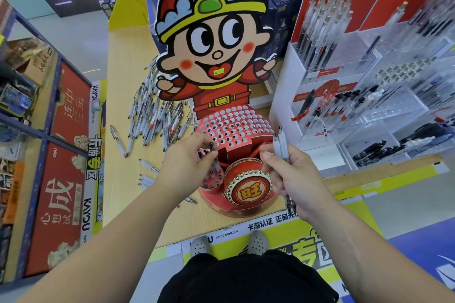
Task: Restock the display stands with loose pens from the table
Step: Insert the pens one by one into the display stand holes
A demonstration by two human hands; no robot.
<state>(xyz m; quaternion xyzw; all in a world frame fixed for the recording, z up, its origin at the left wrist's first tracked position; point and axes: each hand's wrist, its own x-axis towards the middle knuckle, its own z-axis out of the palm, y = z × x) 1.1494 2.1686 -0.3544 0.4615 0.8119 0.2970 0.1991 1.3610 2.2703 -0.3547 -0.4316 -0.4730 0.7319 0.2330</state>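
Shop shelving with red boxes (66, 179) stands far left of the cartoon-boy display stand (214, 56), which sits on a pale wooden table (128, 61). Left of the stand, a heap of loose white pens (157, 118) lies scattered on the wood, with a few strays nearer the table's front edge. At the stand's lower left corner, the left hand (187, 167) pinches a small bunch of dark-tipped pens (209, 149), fingers curled round them, just above the stand's low holed tray (213, 183). A red drum (248, 179) forms the stand's front, below its upper holed tier (234, 128). Just right of the drum, the right hand (295, 174) clasps two white pens (280, 142) pointing upward. Right of the stand rise clear acrylic pen racks (369, 106), partly stocked.
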